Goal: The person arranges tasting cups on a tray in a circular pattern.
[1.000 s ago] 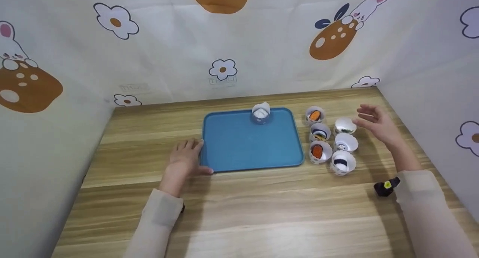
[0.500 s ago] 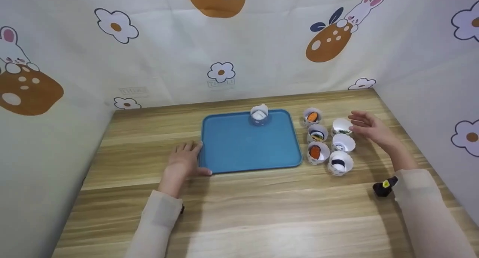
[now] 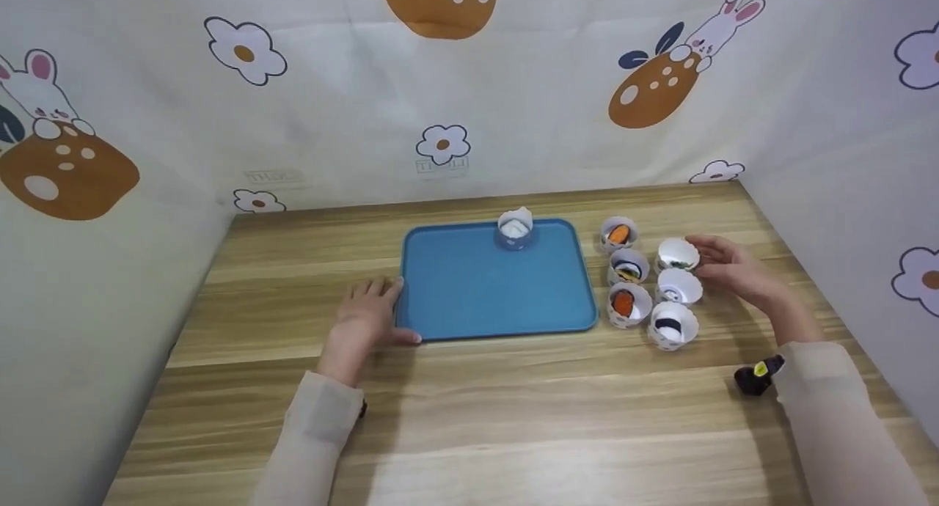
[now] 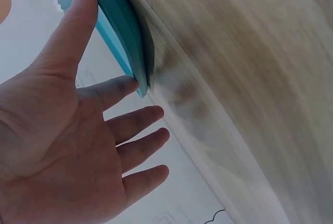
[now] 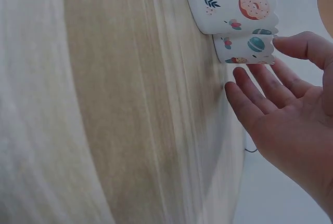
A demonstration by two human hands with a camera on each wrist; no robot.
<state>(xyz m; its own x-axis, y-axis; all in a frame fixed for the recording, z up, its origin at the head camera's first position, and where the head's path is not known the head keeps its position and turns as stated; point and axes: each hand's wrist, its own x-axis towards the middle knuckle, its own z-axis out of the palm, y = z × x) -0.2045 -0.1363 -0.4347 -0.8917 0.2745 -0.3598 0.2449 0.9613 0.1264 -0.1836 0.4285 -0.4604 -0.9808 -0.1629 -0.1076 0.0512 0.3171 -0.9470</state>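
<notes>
Lower and closer in than in the earlier frames, the right hand [image 3: 733, 275] has come beside the farthest white cup [image 3: 678, 251] in the outer column to the right of the blue tray [image 3: 491, 290]. That suggests the work is at the reaching stage: the cup stands upright on the surface [image 3: 477, 418], unlifted. This hand's grip is wide, fingers extended; whether the thumb touches the scalloped rim, I cannot tell. Right of the tray too are a cup with an orange piece [image 3: 618, 235] and several others. At the tray's left edge, the left hand [image 3: 367, 315] touches the rim, fingers spread, grip wide. One cup with white contents [image 3: 515, 236] stands at the tray's far edge.
</notes>
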